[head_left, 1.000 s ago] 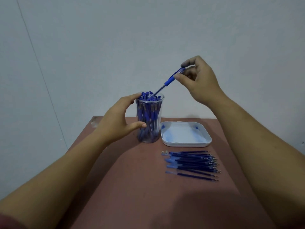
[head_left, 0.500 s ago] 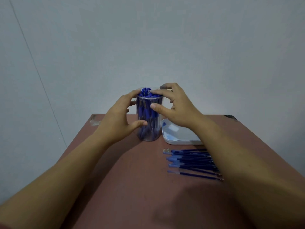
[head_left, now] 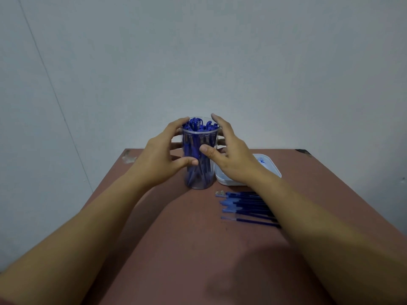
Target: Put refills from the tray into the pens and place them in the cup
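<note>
A bare grey wall stands behind the reddish-brown table [head_left: 176,238] I am watching through the head camera. The left hand [head_left: 160,155] wraps the clear cup [head_left: 193,137]. Its thumb lies across the front low down, its other fingers curl round the far side, and its index tip sits at the rim. Between the two thumbs the cup stands upright on the table. It is packed with blue pens [head_left: 198,125] whose caps crowd just above the rim, between the fingertips. The right hand [head_left: 231,159] grips the cup's other side, thumb pressed on the front wall and fingers curled behind. Under the right palm, just beside the cup, lies the white tray [head_left: 267,164]. I see blue ink smears in it but no refills. Nearer me than the right wrist, a row of thin blue refills [head_left: 244,205], as I judge them, lies on the table, partly hidden by the forearm.

My worry is the cup, which is tall, full and likely top-heavy. If one hand lets go before the other, it could tip and spill the pens. A hard squeeze might buckle the thin wall. The right wrist, if it draws back low, could knock the tray or scatter the refills.
</note>
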